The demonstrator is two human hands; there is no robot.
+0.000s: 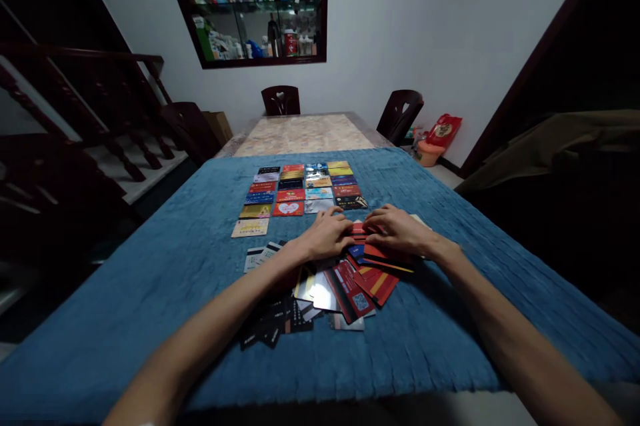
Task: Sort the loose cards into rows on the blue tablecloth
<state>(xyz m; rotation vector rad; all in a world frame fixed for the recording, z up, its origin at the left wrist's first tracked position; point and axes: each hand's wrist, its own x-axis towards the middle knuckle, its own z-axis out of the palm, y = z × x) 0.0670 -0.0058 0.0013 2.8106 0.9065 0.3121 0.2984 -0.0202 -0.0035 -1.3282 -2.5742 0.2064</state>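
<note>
My left hand (327,235) and my right hand (397,229) meet over the near part of a blue cloth, fingers curled toward each other. Between them lies a red card (359,231), gripped at its two sides. Under and below the hands spreads a loose, overlapping pile, with a dark red card bearing a QR code (353,293), a white card (326,293) and black cards (270,323). Striped grey cards (260,256) stick out beside my left forearm. Beyond the hands, face-up cards stand in columns, among them a red card with a white heart (289,208). My palms hide part of the pile.
The blue cloth (165,279) covers the near part of a long table, whose stone-patterned top (305,133) shows at the far end. Dark wooden chairs (400,114) stand around it. A shelf cabinet (260,63) is set in the wall; a railing (80,53) runs at left.
</note>
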